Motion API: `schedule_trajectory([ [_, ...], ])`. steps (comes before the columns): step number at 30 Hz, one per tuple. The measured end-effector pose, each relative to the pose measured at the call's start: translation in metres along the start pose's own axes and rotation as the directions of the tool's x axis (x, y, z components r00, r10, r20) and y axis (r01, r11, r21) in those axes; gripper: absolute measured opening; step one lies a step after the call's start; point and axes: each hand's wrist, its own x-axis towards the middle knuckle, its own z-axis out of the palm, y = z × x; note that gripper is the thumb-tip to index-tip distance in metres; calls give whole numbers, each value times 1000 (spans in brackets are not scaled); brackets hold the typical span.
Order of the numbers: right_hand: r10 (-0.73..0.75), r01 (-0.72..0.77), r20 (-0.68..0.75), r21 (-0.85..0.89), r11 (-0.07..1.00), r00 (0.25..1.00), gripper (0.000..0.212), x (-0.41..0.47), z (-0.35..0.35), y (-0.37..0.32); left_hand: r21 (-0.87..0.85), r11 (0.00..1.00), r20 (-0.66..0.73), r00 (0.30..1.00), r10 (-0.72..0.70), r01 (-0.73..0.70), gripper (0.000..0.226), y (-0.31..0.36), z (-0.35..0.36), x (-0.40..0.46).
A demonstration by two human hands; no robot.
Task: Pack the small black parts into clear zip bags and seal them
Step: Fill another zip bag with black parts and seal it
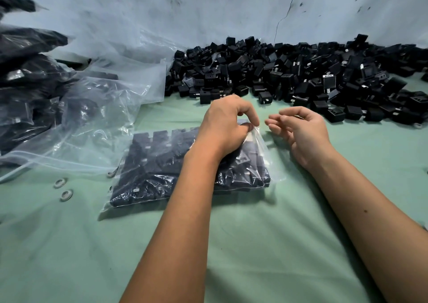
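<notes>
While left hand pinches the full bag corner to zip it shut, right hand hovers loose & empty nearby.

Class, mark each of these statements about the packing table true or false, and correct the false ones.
1. The left hand pinches the filled bag at its right end. True.
2. The right hand holds a black part. False: it holds nothing, fingers loosely curled.
3. The loose pile of black parts lies beyond the hands, by the wall. True.
4. The cloth is red. False: it is pale green.
5. Empty clear bags lie to the right. False: they lie left.
</notes>
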Motion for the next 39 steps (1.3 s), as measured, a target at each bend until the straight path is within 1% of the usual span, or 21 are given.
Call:
schedule_trajectory([
  [2, -27, 18, -67, -134, 991, 997, 15, 7, 2, 4, -1, 1000, 6, 1000, -12, 12, 27, -1, 0, 0],
  [4, -84, 40, -90, -410, 911, 992, 24, 15, 7, 9, -6, 1000, 9, 1000, -22, 22, 26, 0, -1, 0],
  [5, -167, 90, -72, -605, 791, 983, 32, 21, 10, 10, -7, 1000, 11, 1000, -22, 22, 25, 0, 0, -1],
  [6, -257, 158, -9, -768, 621, 966, 40, 26, 13, 10, -8, 1000, 12, 1000, -21, 21, 25, 1, 0, -1],
  [7, -324, 229, 79, -860, 457, 943, 45, 32, 19, 9, -6, 1000, 9, 1000, -19, 19, 25, 1, -1, -1],
  [9, -321, 323, 237, -913, 249, 917, 51, 45, 28, 9, -6, 1000, 2, 1000, -13, 13, 25, 1, -1, -1],
  [12, -148, 331, 333, -943, -40, 931, 57, 63, 34, 11, -4, 1000, -5, 1000, -3, 3, 23, 0, -1, -1],
  [14, -54, 323, 332, -937, -131, 942, 58, 69, 34, 14, -3, 1000, -9, 1000, 2, -2, 23, 0, -1, -1],
  [17, -45, 364, 371, -924, -121, 928, 52, 69, 32, 16, -3, 1000, -12, 1000, 3, -4, 24, 0, -1, -1],
  [19, -197, 393, 383, -919, 14, 903, 39, 66, 28, 17, 0, 1000, -12, 1000, 1, -1, 23, 0, -1, -1],
  [21, -389, 397, 314, -905, 154, 866, 28, 62, 22, 18, -1, 1000, -9, 1000, -5, 5, 23, 0, -1, -2],
  [23, -526, 394, 281, -912, 113, 802, 29, 59, 19, 18, 0, 1000, -9, 1000, -10, 10, 23, 1, -2, -2],
  [24, -520, 383, 289, -920, 79, 803, 34, 59, 19, 18, 3, 1000, -6, 1000, -8, 9, 23, 2, -2, -2],
  [25, -446, 368, 309, -928, 50, 840, 42, 60, 20, 19, 8, 1000, -4, 1000, -4, 4, 22, 2, -2, -2],
  [27, -195, 349, 352, -936, -50, 915, 57, 65, 22, 19, 12, 1000, -3, 1000, 1, -1, 21, 2, -2, -2],
  [29, -36, 378, 389, -912, -161, 921, 53, 70, 24, 18, 8, 1000, -6, 1000, -2, 2, 22, 2, -2, -2],
  [31, -83, 432, 443, -894, -120, 893, 42, 70, 24, 19, 7, 1000, -7, 1000, -3, 4, 22, 2, -2, -2],
  [33, -255, 453, 442, -891, -18, 860, 35, 65, 22, 22, 10, 1000, 0, 1000, -6, 6, 22, 1, -2, -1],
  [35, -409, 396, 367, -918, -16, 835, 36, 62, 20, 25, 15, 1000, 4, 1000, -4, 4, 22, 1, -2, -1],
  [36, -431, 344, 326, -938, -39, 841, 39, 62, 21, 25, 17, 1000, 4, 1000, -2, 2, 23, 2, -2, -2],
  [39, -244, 255, 274, -961, -108, 930, 44, 67, 23, 21, 21, 1000, 3, 1000, 11, -11, 24, 2, -2, -2],
])
